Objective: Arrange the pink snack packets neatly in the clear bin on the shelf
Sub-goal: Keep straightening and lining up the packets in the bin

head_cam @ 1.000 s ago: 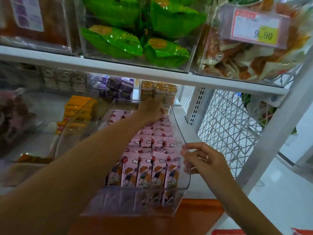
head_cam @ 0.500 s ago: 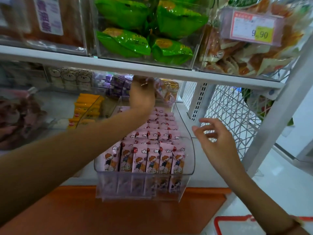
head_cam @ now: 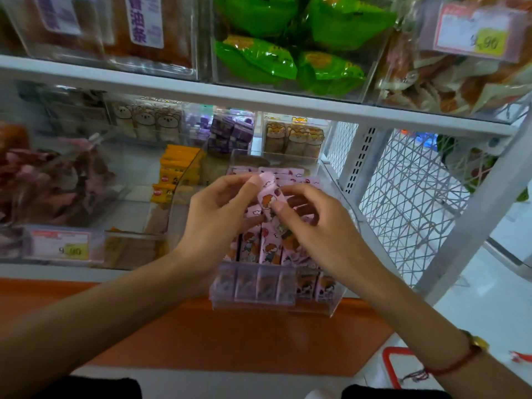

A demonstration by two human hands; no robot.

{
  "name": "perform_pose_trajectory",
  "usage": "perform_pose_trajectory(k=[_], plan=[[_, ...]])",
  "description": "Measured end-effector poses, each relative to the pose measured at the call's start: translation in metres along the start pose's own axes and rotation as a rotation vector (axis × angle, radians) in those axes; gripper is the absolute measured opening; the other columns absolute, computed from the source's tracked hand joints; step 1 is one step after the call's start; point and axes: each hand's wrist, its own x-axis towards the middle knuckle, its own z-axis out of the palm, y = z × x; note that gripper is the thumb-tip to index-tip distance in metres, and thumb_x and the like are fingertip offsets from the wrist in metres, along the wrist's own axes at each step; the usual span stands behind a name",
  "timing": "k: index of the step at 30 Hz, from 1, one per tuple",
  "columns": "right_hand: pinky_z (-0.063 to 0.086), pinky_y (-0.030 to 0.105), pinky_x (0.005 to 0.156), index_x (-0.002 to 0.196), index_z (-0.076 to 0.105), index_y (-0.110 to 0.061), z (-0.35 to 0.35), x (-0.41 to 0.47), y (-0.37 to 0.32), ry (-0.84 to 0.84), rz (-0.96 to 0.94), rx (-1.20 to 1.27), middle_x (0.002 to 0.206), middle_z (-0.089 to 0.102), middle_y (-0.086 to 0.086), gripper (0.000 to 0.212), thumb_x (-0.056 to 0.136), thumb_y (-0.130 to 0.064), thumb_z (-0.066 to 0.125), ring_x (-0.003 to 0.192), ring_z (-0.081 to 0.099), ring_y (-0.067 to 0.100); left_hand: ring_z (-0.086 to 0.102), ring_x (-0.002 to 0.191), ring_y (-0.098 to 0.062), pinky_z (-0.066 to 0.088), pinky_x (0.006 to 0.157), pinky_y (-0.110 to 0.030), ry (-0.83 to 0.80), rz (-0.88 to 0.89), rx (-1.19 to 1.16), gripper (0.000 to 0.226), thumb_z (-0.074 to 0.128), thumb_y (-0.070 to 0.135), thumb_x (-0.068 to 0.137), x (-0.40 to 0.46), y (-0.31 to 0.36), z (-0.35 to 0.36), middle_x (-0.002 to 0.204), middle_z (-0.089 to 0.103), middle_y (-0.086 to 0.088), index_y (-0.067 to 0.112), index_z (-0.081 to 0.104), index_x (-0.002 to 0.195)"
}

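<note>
- Both hands had come together since the earlier frame: the left hand [head_cam: 213,217] had drawn back from the bin's rear, and the right hand [head_cam: 313,226] had left the rim.
- The clear bin [head_cam: 331,305] sat on the shelf [head_cam: 178,95], its front overhanging, full of upright pink snack packets [head_cam: 269,249].
- One pink packet [head_cam: 269,195] was pinched above them by both thumbs and fingers (probably light, soft and crinkly; best held by its ends).

Glossy printed pink packets [head_cam: 269,197]; clear smooth plastic bin [head_cam: 331,300]; white painted metal shelf [head_cam: 172,90]
</note>
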Motion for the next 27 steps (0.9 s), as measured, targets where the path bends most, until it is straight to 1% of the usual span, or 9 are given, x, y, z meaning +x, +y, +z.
perform_pose_trajectory(k=[3,6,11,14,17,20,23,25,27], plan=[[0.048,0.01,0.056,0.115,0.061,-0.019,-0.002,0.001,0.001,0.07,0.176,0.373,0.085,0.068,-0.009,0.029,0.093,-0.037,0.053,0.068,0.066,-0.003,0.066,0.093,0.004,0.053,0.066,-0.011,-0.082,0.031,0.091,0.025,0.064,0.032,0.085,-0.002,-0.002,-0.003,0.107,0.067,0.013,0.03,0.059,0.11],[0.05,0.018,0.065,0.116,0.063,-0.019,-0.004,0.006,0.002,0.102,0.316,0.599,0.085,0.073,-0.004,0.031,0.093,-0.037,0.055,0.076,0.07,0.007,0.061,0.096,0.01,0.054,0.072,-0.013,-0.143,0.108,0.279,0.052,0.067,0.048,0.07,-0.004,-0.004,-0.003,0.117,0.057,0.022,0.036,0.052,0.118],[0.052,0.034,0.089,0.12,0.061,-0.021,0.005,0.009,0.003,0.119,0.353,0.606,0.103,0.071,0.0,0.036,0.09,-0.039,0.059,0.093,0.068,0.014,0.058,0.098,0.008,0.056,0.073,-0.017,-0.18,0.214,0.43,0.052,0.073,0.048,0.068,-0.006,-0.008,-0.005,0.114,0.056,0.024,0.039,0.051,0.114],[0.049,0.033,0.086,0.117,0.061,-0.019,0.006,0.008,0.004,0.086,0.333,0.645,0.1,0.069,-0.003,0.032,0.091,-0.038,0.056,0.094,0.065,0.013,0.061,0.096,0.005,0.057,0.068,-0.02,-0.183,0.257,0.403,0.04,0.074,0.033,0.077,-0.005,-0.01,-0.007,0.109,0.06,0.022,0.033,0.054,0.113],[0.043,0.028,0.079,0.104,0.061,-0.023,0.004,0.007,0.003,-0.021,0.307,0.772,0.081,0.067,-0.01,0.018,0.098,-0.03,0.046,0.083,0.062,0.005,0.062,0.098,0.004,0.056,0.069,-0.018,-0.215,0.255,0.374,0.03,0.069,0.026,0.084,-0.003,-0.013,-0.007,0.109,0.064,0.018,0.029,0.056,0.111],[0.047,0.033,0.086,0.104,0.064,-0.019,0.003,0.005,0.006,0.021,0.29,0.753,0.081,0.068,-0.012,0.015,0.095,-0.024,0.053,0.09,0.064,0.008,0.055,0.108,0.011,0.049,0.077,-0.007,-0.232,0.272,0.454,0.028,0.065,0.023,0.089,-0.001,-0.016,-0.009,0.115,0.06,0.021,0.034,0.054,0.113],[0.051,0.041,0.094,0.116,0.061,-0.015,0.003,0.005,0.005,0.169,0.308,0.714,0.104,0.07,-0.002,0.043,0.076,-0.027,0.073,0.103,0.066,0.018,0.049,0.113,0.011,0.046,0.082,-0.006,-0.231,0.314,0.563,0.047,0.069,0.034,0.083,-0.002,-0.017,-0.009,0.123,0.05,0.024,0.04,0.048,0.125],[0.052,0.04,0.092,0.112,0.06,-0.019,0.004,0.004,0.005,0.22,0.306,0.692,0.104,0.071,-0.002,0.058,0.059,-0.033,0.078,0.099,0.068,0.015,0.051,0.108,0.007,0.05,0.082,-0.014,-0.206,0.358,0.618,0.053,0.072,0.037,0.08,-0.003,-0.016,-0.008,0.122,0.051,0.025,0.038,0.047,0.127],[0.052,0.037,0.091,0.112,0.058,-0.023,0.004,0.004,0.006,0.214,0.299,0.638,0.106,0.07,-0.003,0.059,0.058,-0.033,0.08,0.1,0.066,0.013,0.057,0.1,0.005,0.052,0.08,-0.02,-0.194,0.375,0.6,0.05,0.073,0.034,0.08,-0.004,-0.016,-0.008,0.113,0.057,0.024,0.035,0.049,0.124]])
